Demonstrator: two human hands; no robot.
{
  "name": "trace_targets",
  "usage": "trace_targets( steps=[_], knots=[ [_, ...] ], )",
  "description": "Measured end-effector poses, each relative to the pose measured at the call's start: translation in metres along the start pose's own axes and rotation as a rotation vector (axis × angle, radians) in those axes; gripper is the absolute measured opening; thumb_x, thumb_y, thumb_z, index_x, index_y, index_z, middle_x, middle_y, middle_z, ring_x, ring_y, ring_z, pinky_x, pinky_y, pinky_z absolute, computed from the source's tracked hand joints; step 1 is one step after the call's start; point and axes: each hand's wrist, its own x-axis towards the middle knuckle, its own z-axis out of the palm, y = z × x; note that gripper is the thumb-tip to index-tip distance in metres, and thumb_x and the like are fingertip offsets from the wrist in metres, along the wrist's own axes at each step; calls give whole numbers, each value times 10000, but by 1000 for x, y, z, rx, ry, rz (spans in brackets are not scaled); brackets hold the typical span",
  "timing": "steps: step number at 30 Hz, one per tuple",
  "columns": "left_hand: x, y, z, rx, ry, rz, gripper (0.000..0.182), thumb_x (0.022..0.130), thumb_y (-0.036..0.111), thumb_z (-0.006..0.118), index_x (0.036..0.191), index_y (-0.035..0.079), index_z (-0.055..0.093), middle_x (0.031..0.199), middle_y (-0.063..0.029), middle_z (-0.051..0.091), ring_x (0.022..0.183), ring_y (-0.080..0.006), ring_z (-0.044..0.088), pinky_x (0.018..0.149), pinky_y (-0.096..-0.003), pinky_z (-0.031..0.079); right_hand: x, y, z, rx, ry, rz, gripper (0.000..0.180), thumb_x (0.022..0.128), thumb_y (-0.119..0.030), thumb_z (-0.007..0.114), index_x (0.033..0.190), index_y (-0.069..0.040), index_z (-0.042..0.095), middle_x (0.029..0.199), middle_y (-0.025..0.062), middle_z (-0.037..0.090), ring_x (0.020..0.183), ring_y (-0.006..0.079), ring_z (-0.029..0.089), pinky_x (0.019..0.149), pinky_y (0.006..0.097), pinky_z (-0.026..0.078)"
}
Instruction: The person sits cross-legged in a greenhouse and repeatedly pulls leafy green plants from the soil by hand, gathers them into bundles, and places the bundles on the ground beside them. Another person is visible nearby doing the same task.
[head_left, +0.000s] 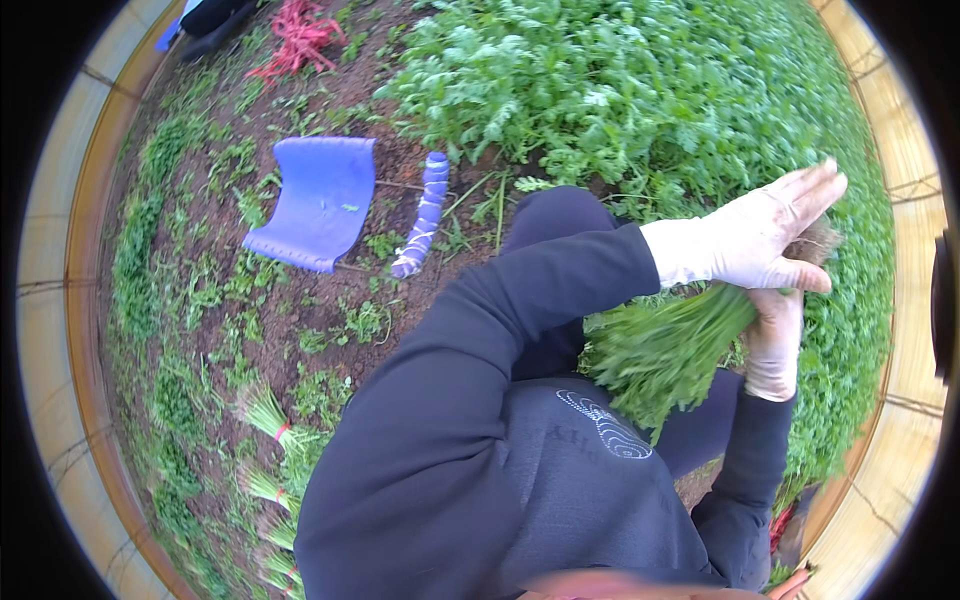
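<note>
My right hand (776, 337), in a pale thin glove, grips a bunch of leafy greens (675, 352) around its stems near the root end. The leaves hang down to the left over my lap, slightly blurred. Brown roots (816, 241) stick out at the upper right, partly hidden. Across the stems and roots lies my left hand (757, 232), also gloved, with its fingers stretched out and its thumb apart. It is close against the root end; whether it presses on the roots I cannot tell.
Uncut leafy greens (615, 90) fill the bed ahead and right. On the soil lie a curved blue sheet (322, 202), a purple-wrapped bar (426, 214) and red ties (300, 37). Several red-banded bunches (274, 416) line the lower left. Part of another person (214, 19) shows top left.
</note>
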Motion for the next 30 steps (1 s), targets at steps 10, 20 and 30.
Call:
trace_targets(
  steps=[10, 20, 30],
  knots=[
    [-22, 11, -42, 426, 99, -163, 1169, 719, 397, 708, 1497, -80, -23, 1522, -365, 107, 1450, -483, 101, 1179, -584, 94, 58, -59, 88, -347, 190, -756, 272, 922, -34, 639, 1191, -10, 606, 1127, 85, 663, 1030, 186, 647, 963, 323, 504],
    [-120, -26, -237, 674, 310, -130, 1026, 636, 442, 863, 1433, 7, 386, 1379, -217, 499, 1342, -367, 407, 1119, -454, 333, 106, -72, 110, -757, 42, -1292, 384, 883, 78, 535, 1185, -110, 679, 1186, 67, 657, 1166, 211, 592, 1080, 388, 460],
    [-306, -41, -428, 1466, -458, -1249, 823, 687, 744, 642, 1239, 133, 633, 1197, -125, 633, 1210, -324, 523, 1059, -495, 328, 118, -63, 55, -497, 92, -906, 292, 955, 54, 509, 1200, -13, 652, 1165, 119, 608, 1068, 218, 636, 1011, 376, 493]
  ],
)
